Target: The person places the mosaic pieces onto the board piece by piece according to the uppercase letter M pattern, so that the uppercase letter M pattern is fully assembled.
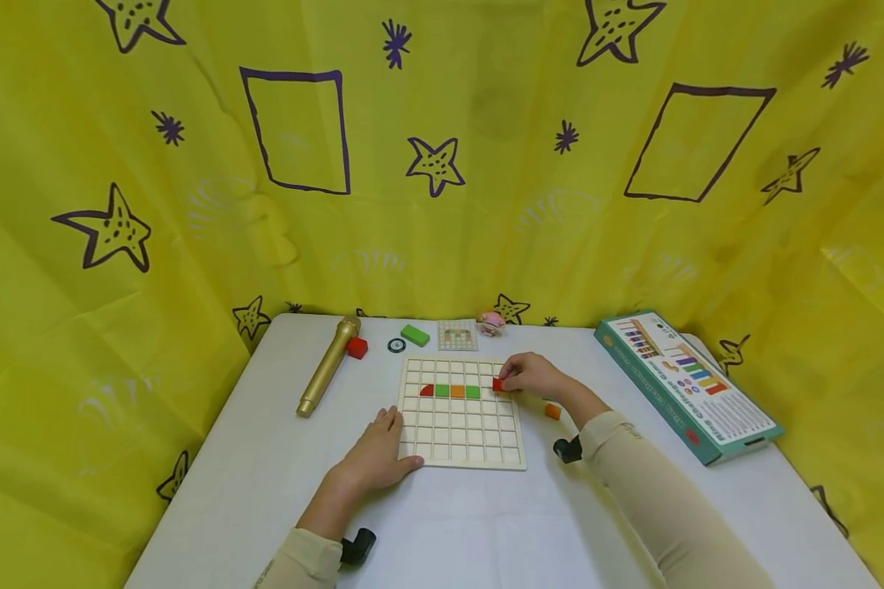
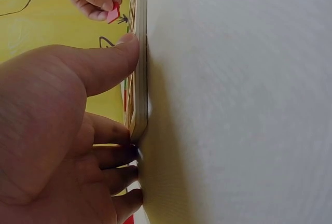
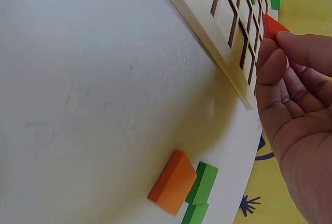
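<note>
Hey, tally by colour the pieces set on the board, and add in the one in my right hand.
Red: 2, one red piece on the board, one red block in your right hand
Green: 2, left green piece and right green piece
Orange: 1, orange piece between the greens
Total: 5
</note>
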A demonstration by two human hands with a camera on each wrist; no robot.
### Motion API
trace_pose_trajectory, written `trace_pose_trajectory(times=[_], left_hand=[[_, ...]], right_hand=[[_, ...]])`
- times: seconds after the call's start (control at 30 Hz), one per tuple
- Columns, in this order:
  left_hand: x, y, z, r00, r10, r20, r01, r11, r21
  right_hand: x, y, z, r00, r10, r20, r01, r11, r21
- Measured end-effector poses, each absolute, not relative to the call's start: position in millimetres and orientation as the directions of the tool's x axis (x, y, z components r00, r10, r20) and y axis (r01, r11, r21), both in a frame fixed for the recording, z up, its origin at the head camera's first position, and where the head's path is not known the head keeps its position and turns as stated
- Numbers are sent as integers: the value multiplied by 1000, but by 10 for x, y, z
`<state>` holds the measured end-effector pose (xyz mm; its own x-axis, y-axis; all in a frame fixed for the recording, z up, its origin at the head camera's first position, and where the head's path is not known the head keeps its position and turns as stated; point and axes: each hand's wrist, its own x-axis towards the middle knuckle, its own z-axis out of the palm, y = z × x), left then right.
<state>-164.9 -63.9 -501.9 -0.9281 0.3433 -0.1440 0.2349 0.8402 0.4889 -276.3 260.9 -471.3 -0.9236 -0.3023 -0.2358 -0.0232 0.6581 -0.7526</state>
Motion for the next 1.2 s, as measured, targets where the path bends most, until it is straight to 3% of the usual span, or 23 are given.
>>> trace_pose_trajectory(times=[0.67,1.2], left_hand=[[-1637,-627,-4995,-927,346,-147,237,841,486],[-1646,-625,-5008,-931,331,-150,226,851,475]], right_hand=[[-2805,2427,-4809,-906,-318,-280,-21,694,-719],[-2864,2322,-4831,-911,-330,-247,-112,776,-621]])
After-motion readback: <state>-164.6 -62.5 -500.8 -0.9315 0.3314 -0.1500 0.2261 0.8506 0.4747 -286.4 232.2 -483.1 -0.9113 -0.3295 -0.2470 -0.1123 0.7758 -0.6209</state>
